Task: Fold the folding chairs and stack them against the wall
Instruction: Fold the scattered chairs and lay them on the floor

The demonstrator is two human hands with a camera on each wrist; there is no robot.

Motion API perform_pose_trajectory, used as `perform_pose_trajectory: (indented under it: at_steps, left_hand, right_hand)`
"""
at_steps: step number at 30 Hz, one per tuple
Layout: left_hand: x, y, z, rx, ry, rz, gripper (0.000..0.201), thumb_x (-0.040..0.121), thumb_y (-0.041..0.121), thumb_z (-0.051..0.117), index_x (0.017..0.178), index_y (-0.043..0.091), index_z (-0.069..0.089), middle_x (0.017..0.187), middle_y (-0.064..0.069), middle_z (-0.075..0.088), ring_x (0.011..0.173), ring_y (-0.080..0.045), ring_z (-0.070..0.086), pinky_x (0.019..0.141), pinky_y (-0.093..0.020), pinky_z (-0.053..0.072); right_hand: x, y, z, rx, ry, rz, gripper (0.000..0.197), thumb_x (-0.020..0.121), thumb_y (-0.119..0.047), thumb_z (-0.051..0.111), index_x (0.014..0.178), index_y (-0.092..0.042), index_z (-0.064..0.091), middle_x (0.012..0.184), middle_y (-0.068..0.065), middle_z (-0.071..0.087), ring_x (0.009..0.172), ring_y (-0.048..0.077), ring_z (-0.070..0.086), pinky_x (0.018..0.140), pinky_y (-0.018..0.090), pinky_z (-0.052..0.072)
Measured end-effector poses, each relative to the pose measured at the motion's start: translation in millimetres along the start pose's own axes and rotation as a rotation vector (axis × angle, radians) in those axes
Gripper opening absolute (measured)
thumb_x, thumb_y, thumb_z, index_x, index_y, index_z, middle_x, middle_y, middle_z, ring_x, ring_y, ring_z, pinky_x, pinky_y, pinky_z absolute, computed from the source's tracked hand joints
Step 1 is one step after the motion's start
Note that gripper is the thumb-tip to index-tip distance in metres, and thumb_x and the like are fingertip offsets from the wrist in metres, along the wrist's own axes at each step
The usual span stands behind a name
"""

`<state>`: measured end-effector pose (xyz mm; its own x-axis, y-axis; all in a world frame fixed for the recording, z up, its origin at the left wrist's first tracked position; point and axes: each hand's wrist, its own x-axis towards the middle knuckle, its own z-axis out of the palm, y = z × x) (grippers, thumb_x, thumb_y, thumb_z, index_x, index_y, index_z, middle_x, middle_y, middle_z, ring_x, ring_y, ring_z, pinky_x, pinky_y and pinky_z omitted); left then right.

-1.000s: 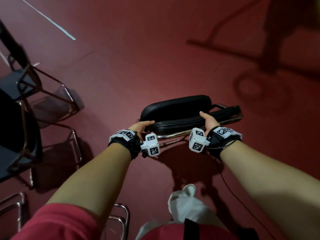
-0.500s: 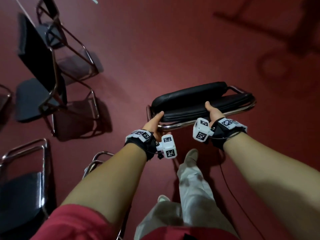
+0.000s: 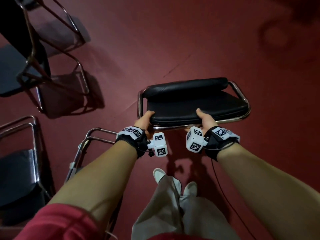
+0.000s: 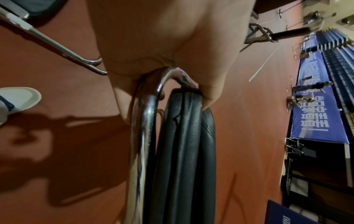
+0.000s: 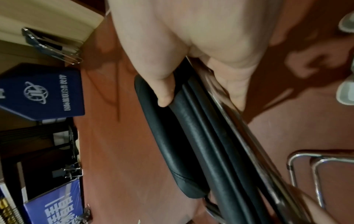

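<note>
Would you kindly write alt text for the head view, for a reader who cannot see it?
Seen from above, a person's left hand and right hand grip the near edge of a folded black chair with a chrome frame, over a red floor. Unfolded chairs stand at left.

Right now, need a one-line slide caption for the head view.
Both hands, left hand and right hand, grip a folded black chair above the red floor.

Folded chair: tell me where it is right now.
In the head view the folded chair sits centre-right, gripped at its near edge by the left hand and right hand, above the red floor, ahead of the white shoes.
</note>
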<state>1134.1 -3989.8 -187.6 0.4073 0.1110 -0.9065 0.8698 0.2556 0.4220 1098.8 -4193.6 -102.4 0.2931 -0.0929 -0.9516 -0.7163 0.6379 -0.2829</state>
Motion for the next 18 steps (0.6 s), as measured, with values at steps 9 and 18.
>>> perform_pose_trajectory:
  at_steps: [9,18]
  left_hand:
    - [34.6,-91.0,-44.7,-0.023,0.077,0.023,0.100,0.047,0.037,0.079,0.136,0.004,0.048,0.105,-0.021,0.067,0.067,-0.035,0.072,0.063,-0.049,0.056]
    - [86.5,-190.0,-120.2,-0.034,0.171,-0.012,0.088,0.053,0.037,0.078,0.133,0.009,0.053,0.112,-0.022,0.067,0.080,-0.039,0.070,0.066,-0.053,0.056]
  right_hand:
    - [65.3,84.2,-51.9,-0.143,0.009,0.132,0.046,0.092,-0.042,0.063,0.105,0.002,0.059,0.080,0.016,0.069,0.061,0.031,0.068,0.062,0.043,0.060]
    - [161.5,228.9,-92.6,-0.097,-0.103,0.305,0.041,0.095,-0.043,0.057,0.086,-0.004,0.066,0.112,0.007,0.067,0.138,0.037,0.041,0.114,0.043,0.036]
